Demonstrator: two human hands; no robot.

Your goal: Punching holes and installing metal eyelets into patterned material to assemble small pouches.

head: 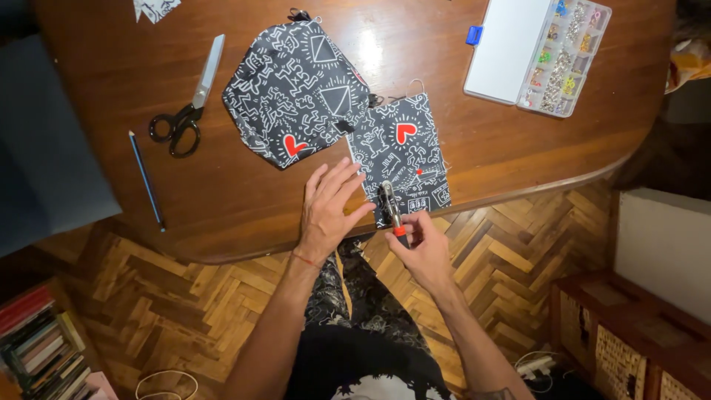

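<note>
My right hand (426,248) grips a pair of snap pliers (390,207) with red handles, its metal jaws set on the near edge of a flat black fabric piece (404,155) printed with white doodles and a red heart. My left hand (329,207) lies with fingers spread beside that piece, fingertips touching its left edge. A larger sewn pouch (296,92) of the same black printed fabric lies farther back on the wooden table (481,148).
Black-handled scissors (185,107) and a blue pencil (147,180) lie at the table's left. An open clear box (541,52) of small snaps and fasteners sits at the back right. A herringbone wood floor, wicker drawers (629,348) and stacked books (37,341) surround the table.
</note>
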